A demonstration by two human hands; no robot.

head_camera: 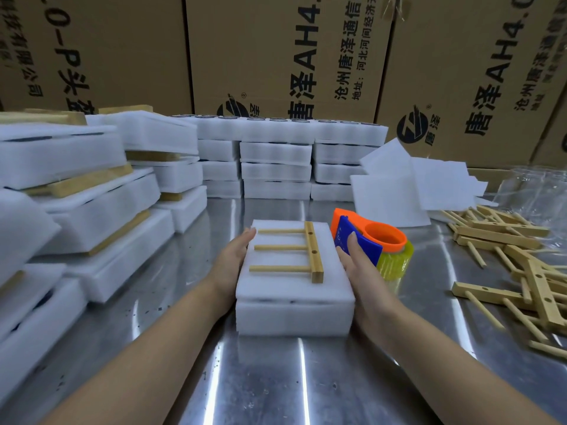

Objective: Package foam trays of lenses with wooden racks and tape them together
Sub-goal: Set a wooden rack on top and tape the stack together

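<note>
**Q:** What is entered, largest first?

**A:** Item 1: steel table [276, 378], backed by printed cartons [276, 56]. Item 2: stacked foam trays [276, 154] at the rear, with rack-topped bundles [92, 210] to the left. Item 3: the foam stack [291, 317] being worked, set at table centre, two layers deep. Item 4: loose wooden racks [521, 271], heaped at the right. Item 5: tape dispenser [374, 237], orange and blue, stood just beside the stack's right edge. Item 6: one wooden rack [313, 251], laid flat on the stack's top, prongs pointed left.

**Q:** How are the hands recorded?

**A:** Left hand [233, 262]: fingers straight, pressed flat to the stack's left side. Right hand [352, 262]: likewise spread flat, pressed to the right side, between stack and dispenser. Nothing is pinched.

**Q:** Which step is judged to be in hand?

**A:** Squaring up: layers and rack appear assembled, and no tape can be seen on them.

**Q:** What is called for next?

**A:** The dispenser is to be taken up, probably by the right hand. The stack must be held steady so that the rack is not shifted. Tape is then to be drawn round the foam and rack together.
</note>
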